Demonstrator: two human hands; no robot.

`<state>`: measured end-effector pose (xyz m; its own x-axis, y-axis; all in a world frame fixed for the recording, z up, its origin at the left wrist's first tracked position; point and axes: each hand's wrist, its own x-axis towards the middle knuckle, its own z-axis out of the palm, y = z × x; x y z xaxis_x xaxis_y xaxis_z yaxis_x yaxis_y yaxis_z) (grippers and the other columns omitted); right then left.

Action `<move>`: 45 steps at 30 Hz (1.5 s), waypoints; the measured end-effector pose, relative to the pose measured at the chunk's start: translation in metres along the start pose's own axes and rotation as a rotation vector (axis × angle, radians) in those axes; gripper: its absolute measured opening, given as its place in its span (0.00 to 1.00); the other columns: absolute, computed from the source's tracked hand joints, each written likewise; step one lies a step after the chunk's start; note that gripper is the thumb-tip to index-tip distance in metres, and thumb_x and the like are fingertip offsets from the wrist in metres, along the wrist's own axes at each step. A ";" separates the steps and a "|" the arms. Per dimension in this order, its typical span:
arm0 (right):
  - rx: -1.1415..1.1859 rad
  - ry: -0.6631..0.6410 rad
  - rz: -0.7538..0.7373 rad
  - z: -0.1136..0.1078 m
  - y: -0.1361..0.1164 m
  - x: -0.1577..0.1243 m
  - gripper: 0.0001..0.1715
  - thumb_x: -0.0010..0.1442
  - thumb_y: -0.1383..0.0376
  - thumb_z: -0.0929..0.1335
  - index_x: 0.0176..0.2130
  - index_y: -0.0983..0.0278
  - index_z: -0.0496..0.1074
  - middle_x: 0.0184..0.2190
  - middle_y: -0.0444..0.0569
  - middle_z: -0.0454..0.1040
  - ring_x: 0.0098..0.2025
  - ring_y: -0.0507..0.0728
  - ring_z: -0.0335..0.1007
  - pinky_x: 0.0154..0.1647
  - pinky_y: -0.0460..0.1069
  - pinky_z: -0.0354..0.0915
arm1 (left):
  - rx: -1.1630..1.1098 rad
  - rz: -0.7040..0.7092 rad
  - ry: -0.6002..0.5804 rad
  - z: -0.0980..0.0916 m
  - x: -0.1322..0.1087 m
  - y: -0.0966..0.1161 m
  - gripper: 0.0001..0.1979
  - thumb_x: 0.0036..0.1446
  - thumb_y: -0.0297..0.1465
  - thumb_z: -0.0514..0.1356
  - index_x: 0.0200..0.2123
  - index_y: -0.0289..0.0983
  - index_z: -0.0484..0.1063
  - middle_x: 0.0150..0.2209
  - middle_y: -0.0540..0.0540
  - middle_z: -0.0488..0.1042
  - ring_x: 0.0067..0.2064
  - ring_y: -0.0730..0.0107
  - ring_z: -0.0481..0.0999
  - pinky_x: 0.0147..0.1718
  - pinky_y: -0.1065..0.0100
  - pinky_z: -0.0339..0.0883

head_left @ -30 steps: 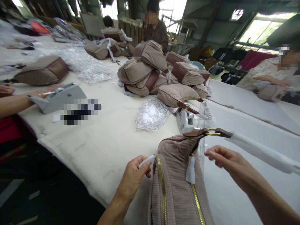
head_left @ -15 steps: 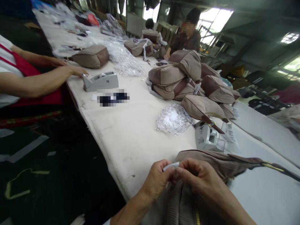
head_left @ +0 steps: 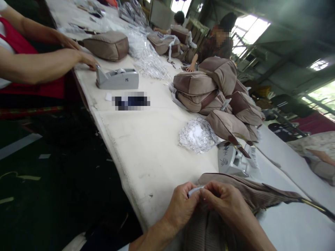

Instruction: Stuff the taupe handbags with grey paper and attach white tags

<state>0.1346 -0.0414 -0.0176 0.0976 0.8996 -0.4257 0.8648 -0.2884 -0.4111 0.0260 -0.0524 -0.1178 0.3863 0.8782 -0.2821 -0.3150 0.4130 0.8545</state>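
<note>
A taupe ribbed bag [head_left: 251,193] with a brown strap tab lies at the near edge of the white table [head_left: 146,150]. My left hand [head_left: 180,209] pinches a small white wrapped piece [head_left: 195,190] at the bag's top. My right hand [head_left: 225,204] meets it from the right, fingers curled closed on the same white piece over the bag. The bag's zipper is mostly hidden under my hands.
A grey tape dispenser [head_left: 230,160] stands just behind the bag, a crumpled plastic bundle [head_left: 197,136] beyond it. A pile of taupe bags [head_left: 214,92] sits mid-table. At left, another person's hand [head_left: 87,61] rests by a second tape dispenser [head_left: 117,78]. Other people sit farther back.
My right hand came from the right side of the bag to join my left on the white piece. The view swung left and down, and the bag now lies lower.
</note>
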 end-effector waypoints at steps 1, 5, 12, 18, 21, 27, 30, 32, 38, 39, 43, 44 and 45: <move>-0.038 0.004 0.011 0.000 0.000 0.001 0.16 0.53 0.58 0.63 0.22 0.65 0.71 0.18 0.45 0.72 0.23 0.54 0.66 0.24 0.46 0.56 | 0.024 0.016 0.010 0.000 -0.001 0.000 0.14 0.54 0.40 0.57 0.27 0.34 0.69 0.21 0.52 0.67 0.24 0.73 0.64 0.23 0.72 0.56; -0.181 -0.009 0.038 -0.001 -0.004 0.006 0.17 0.53 0.58 0.63 0.21 0.64 0.70 0.17 0.45 0.71 0.22 0.54 0.65 0.23 0.46 0.54 | 0.112 0.075 0.041 0.000 -0.005 0.002 0.12 0.55 0.37 0.56 0.27 0.34 0.70 0.22 0.53 0.65 0.25 0.74 0.62 0.24 0.73 0.54; -0.276 -0.038 0.062 -0.002 -0.007 0.008 0.15 0.52 0.60 0.62 0.19 0.64 0.67 0.16 0.46 0.71 0.21 0.54 0.65 0.23 0.46 0.52 | 0.332 0.252 0.112 0.001 -0.006 -0.005 0.08 0.58 0.31 0.54 0.29 0.36 0.70 0.27 0.48 0.72 0.30 0.69 0.69 0.29 0.70 0.58; -0.217 -0.046 0.079 -0.002 -0.004 0.007 0.16 0.53 0.58 0.63 0.19 0.63 0.68 0.15 0.45 0.71 0.21 0.54 0.66 0.23 0.46 0.53 | 0.522 0.435 0.157 0.000 -0.003 -0.016 0.09 0.60 0.31 0.52 0.33 0.37 0.71 0.30 0.45 0.74 0.31 0.66 0.72 0.30 0.68 0.61; -0.214 -0.028 0.085 -0.004 -0.003 0.007 0.16 0.52 0.59 0.63 0.18 0.63 0.67 0.15 0.45 0.71 0.21 0.53 0.66 0.23 0.46 0.54 | 0.595 0.571 0.195 0.001 -0.002 -0.018 0.09 0.61 0.29 0.51 0.33 0.36 0.70 0.29 0.45 0.73 0.31 0.66 0.72 0.29 0.67 0.63; -0.203 -0.024 0.092 -0.005 -0.005 0.006 0.14 0.52 0.62 0.63 0.18 0.64 0.67 0.15 0.46 0.71 0.20 0.53 0.64 0.22 0.45 0.54 | 0.709 0.857 0.337 -0.002 0.007 -0.018 0.09 0.61 0.28 0.51 0.32 0.35 0.70 0.42 0.39 0.71 0.38 0.65 0.71 0.36 0.65 0.67; -0.147 -0.036 0.097 -0.006 -0.007 0.007 0.13 0.50 0.64 0.62 0.18 0.64 0.67 0.14 0.46 0.72 0.19 0.52 0.64 0.21 0.45 0.54 | 0.805 1.066 0.356 -0.008 0.015 -0.015 0.07 0.59 0.26 0.53 0.31 0.34 0.69 0.51 0.38 0.70 0.42 0.63 0.70 0.43 0.60 0.64; -0.114 -0.043 0.089 -0.007 -0.006 0.008 0.12 0.49 0.66 0.62 0.17 0.65 0.67 0.15 0.46 0.72 0.19 0.52 0.64 0.20 0.44 0.54 | 0.831 1.161 0.315 -0.011 0.020 -0.013 0.06 0.58 0.24 0.53 0.31 0.35 0.68 0.47 0.41 0.74 0.41 0.65 0.71 0.47 0.58 0.61; -0.129 -0.029 0.069 -0.005 0.000 0.010 0.12 0.48 0.66 0.62 0.17 0.65 0.68 0.14 0.46 0.71 0.19 0.51 0.63 0.19 0.44 0.52 | 0.839 1.187 0.198 -0.014 0.024 -0.012 0.07 0.58 0.22 0.51 0.30 0.35 0.66 0.34 0.47 0.75 0.37 0.69 0.70 0.55 0.52 0.51; -0.125 -0.031 0.065 -0.005 0.001 0.010 0.12 0.49 0.66 0.62 0.17 0.66 0.68 0.14 0.46 0.71 0.18 0.51 0.63 0.19 0.43 0.52 | 0.834 1.173 0.194 -0.012 0.024 -0.013 0.07 0.57 0.22 0.51 0.30 0.35 0.65 0.32 0.47 0.75 0.35 0.69 0.70 0.55 0.51 0.52; -0.041 -0.147 0.063 -0.014 0.006 0.009 0.10 0.50 0.66 0.63 0.22 0.67 0.70 0.15 0.44 0.70 0.16 0.48 0.59 0.16 0.41 0.51 | 0.681 0.983 0.164 -0.003 0.018 -0.009 0.05 0.56 0.26 0.50 0.29 0.36 0.64 0.29 0.46 0.72 0.33 0.67 0.69 0.46 0.56 0.60; -0.004 -0.188 0.072 -0.017 0.009 0.008 0.10 0.50 0.66 0.63 0.24 0.67 0.71 0.16 0.43 0.70 0.16 0.47 0.57 0.15 0.41 0.51 | 0.623 0.891 0.141 -0.001 0.016 -0.007 0.05 0.56 0.27 0.51 0.28 0.36 0.63 0.29 0.46 0.71 0.33 0.66 0.69 0.42 0.59 0.62; 0.029 -0.220 0.082 -0.020 0.011 0.007 0.09 0.50 0.66 0.63 0.26 0.67 0.71 0.17 0.43 0.69 0.15 0.47 0.57 0.14 0.41 0.51 | 0.565 0.784 0.114 0.001 0.015 -0.004 0.06 0.56 0.29 0.52 0.27 0.37 0.63 0.29 0.46 0.71 0.34 0.65 0.69 0.39 0.61 0.62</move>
<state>0.1544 -0.0318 -0.0094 0.0544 0.7809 -0.6223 0.8436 -0.3694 -0.3897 0.0342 -0.0414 -0.1251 0.1485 0.8849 0.4414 0.0271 -0.4498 0.8927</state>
